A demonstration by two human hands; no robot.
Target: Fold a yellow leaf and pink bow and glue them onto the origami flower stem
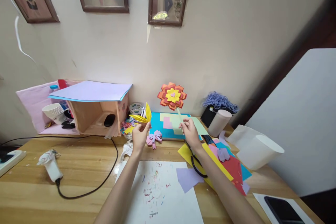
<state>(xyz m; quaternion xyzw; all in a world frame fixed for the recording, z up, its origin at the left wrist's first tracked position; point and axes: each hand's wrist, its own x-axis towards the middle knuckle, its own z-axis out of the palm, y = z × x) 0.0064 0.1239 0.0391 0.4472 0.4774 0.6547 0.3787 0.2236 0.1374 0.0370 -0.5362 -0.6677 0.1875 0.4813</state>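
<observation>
My left hand pinches the base of a yellow folded-paper leaf piece, whose pleated blades fan up and to the left. A paper flower, orange-red outside with a yellow middle and a small pink centre, is held up on a pale green stem. The fingers of my right hand are closed round that stem. A purple paper bow is just right of my left wrist. Leaf piece and flower are apart, both raised over the desk.
A paint-marked white sheet lies before me. At left are a glue gun with its cord and a pink cardboard box. Coloured paper, a white roll, yarn and a phone are at right.
</observation>
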